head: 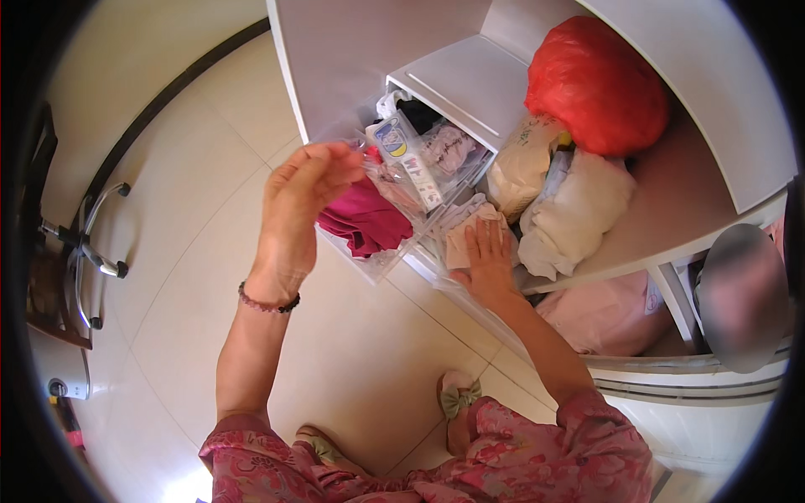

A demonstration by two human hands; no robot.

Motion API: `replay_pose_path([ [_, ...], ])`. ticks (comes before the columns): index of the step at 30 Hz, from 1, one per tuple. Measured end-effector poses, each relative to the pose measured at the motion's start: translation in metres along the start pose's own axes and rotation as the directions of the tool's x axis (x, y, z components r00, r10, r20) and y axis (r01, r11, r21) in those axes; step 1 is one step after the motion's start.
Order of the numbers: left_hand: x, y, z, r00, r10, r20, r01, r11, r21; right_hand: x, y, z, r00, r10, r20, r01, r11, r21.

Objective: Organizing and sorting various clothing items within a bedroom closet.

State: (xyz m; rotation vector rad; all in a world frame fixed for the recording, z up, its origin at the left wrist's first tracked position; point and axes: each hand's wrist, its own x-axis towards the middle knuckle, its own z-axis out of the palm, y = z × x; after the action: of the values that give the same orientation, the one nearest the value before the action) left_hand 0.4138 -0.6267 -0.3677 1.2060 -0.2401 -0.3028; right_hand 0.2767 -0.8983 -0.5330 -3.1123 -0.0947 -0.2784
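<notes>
My left hand [311, 182], with a beaded bracelet on its wrist, is raised beside a pulled-out clear plastic drawer [383, 267]; its fingers are bent and nothing shows between them. Magenta cloth [368, 217] lies in that drawer, along with a printed box [409, 163] and pale pink cloth in clear plastic bags [448, 148]. My right hand [490, 264] rests flat, fingers spread, on folded pale cloth [459, 242] between the drawer and several bags. Beside it are a white plastic bag [578, 207] and a beige bag [522, 166].
A large red plastic bag [594, 85] sits in the open white cabinet [673, 207]. Below the shelf lies a pink bag [604, 317]. The cabinet door panel [704, 94] stands at the right. A wheeled chair's base [85, 242] stands on the tiled floor at the left.
</notes>
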Motion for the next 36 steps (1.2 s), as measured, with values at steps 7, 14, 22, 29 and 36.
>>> replay_pose_path([
  [7, 0.006, 0.004, -0.028, 0.968, 0.029, -0.249, -0.009, 0.997, 0.081, -0.002, -0.006, -0.017, 0.997, 0.034, -0.074, -0.039, 0.997, -0.069],
  [14, 0.008, -0.011, -0.049, 0.955, -0.04, -0.294, 0.063, 0.996, 0.066, 0.001, -0.016, -0.021, 0.997, 0.018, -0.079, -0.023, 0.998, -0.066],
  [22, -0.002, -0.035, -0.034, 0.99, -0.06, -0.13, 0.083, 0.981, 0.178, 0.011, -0.026, -0.004, 0.964, 0.261, 0.041, -0.26, 0.965, -0.034],
  [29, -0.026, -0.064, 0.017, 0.93, -0.134, 0.343, 0.043, 0.965, 0.26, 0.009, 0.027, 0.009, 0.984, 0.143, -0.103, -0.136, 0.988, 0.069],
  [36, -0.052, -0.162, 0.063, 0.652, -0.7, 0.29, 0.668, 0.712, 0.217, 0.016, 0.033, -0.023, 0.944, 0.328, -0.045, -0.244, 0.781, 0.575],
])
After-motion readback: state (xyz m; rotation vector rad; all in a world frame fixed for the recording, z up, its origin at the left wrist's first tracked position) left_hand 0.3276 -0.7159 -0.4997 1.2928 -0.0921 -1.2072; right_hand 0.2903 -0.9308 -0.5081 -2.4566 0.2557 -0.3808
